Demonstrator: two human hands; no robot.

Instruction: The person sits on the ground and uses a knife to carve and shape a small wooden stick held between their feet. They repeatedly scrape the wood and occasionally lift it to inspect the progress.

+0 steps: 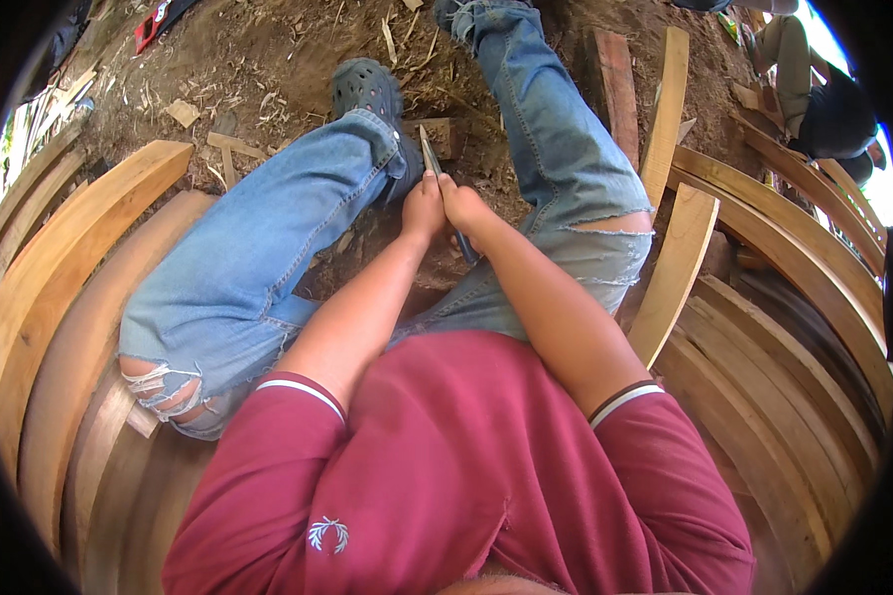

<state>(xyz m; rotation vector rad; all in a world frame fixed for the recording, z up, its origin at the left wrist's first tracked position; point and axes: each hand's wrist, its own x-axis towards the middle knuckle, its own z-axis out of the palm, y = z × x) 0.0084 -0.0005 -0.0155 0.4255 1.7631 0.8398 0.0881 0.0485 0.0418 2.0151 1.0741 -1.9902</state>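
Between my legs, my left hand (423, 208) and my right hand (464, 208) are closed side by side around a slim, pointed tool (429, 149). Its narrow tip points away from me, toward the ground. A dark end emerges below my right hand, beside my right thigh. The tool looks like a blade or a chisel, but my fingers cover its middle and I cannot tell its exact kind. Just past the tip, a small wooden block (448, 137) lies on the dirt, close to my dark clog (367, 89).
Curved timber pieces (79, 223) stack up on my left, with more long boards (764, 377) on my right. A single plank (677, 268) stands near my right knee. Wood chips litter the dirt (278, 59). A red-handled tool (152, 25) lies far left. Another person (833, 114) is far right.
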